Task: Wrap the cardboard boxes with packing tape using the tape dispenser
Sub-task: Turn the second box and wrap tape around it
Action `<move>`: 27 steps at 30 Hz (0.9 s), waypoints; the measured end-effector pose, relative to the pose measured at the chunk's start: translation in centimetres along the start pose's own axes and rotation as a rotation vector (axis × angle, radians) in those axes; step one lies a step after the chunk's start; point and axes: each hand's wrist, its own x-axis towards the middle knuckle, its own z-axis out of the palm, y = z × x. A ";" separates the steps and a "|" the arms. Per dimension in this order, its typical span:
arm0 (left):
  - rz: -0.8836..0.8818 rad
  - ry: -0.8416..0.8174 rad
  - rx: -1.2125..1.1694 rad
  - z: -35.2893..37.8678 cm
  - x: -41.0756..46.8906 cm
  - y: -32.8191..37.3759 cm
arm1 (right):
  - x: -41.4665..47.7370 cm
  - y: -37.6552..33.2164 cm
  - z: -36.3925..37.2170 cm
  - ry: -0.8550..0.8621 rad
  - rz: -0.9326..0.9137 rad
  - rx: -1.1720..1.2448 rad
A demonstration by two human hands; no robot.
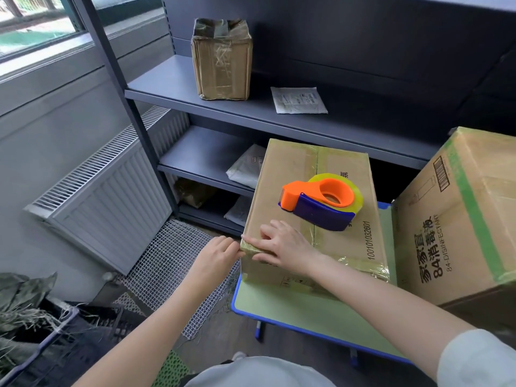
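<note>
the cardboard box (290,169) sits on the counter (279,311), with the tape dispenser (318,202) lying on top. the right grip (282,247) presses the tape (248,247) at the near-left corner with straight, open fingers. the left grip (220,252) touches that corner's side; i cannot tell if it pinches.

Your tape dispenser (318,202) lies on top of the cardboard box (284,169) before you, which sits on the table (293,308) with a larger box (469,213) just beside it on your right. Behind them stands the shelf unit (173,85), holding a small box (222,60) and, right of it, a packet (298,100).
</note>
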 end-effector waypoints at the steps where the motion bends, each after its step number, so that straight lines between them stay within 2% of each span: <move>1: 0.009 -0.011 0.005 -0.1 0.0 0.1 | -0.1 0.0 -0.2 -0.010 -0.002 0.001; 5: 0.038 -0.064 0.017 -0.8 -0.1 -0.4 | -1.9 1.0 -1.2 -0.026 0.038 0.020; 8: -0.035 -0.079 -0.016 -1.3 -0.4 -0.1 | -3.8 2.2 -1.9 -0.028 0.060 -0.007; 12: -0.133 -0.021 -0.014 -1.0 -0.4 1.4 | -3.9 1.9 -2.4 -0.015 0.051 -0.011; 14: -0.226 0.002 -0.095 -0.4 -0.5 2.2 | -3.3 1.3 -2.2 0.003 0.025 -0.029; 18: -0.426 -0.073 -0.407 -0.1 -0.9 2.9 | -1.4 0.0 -1.3 0.025 -0.014 -0.017; 20: -0.357 -0.102 -0.382 -0.7 -1.1 2.9 | -0.7 -0.4 -0.8 0.038 0.000 -0.009; 22: -0.228 -0.090 -0.178 -1.1 -1.0 2.4 | -0.5 -0.4 -0.4 0.048 -0.002 -0.003; 24: -0.172 -0.046 0.005 -1.5 -0.4 1.4 | -0.6 -0.3 -0.3 0.052 -0.016 -0.005; 27: -0.032 -0.011 0.105 -2.0 0.8 -0.1 | -0.7 -0.2 -0.2 0.060 -0.025 -0.004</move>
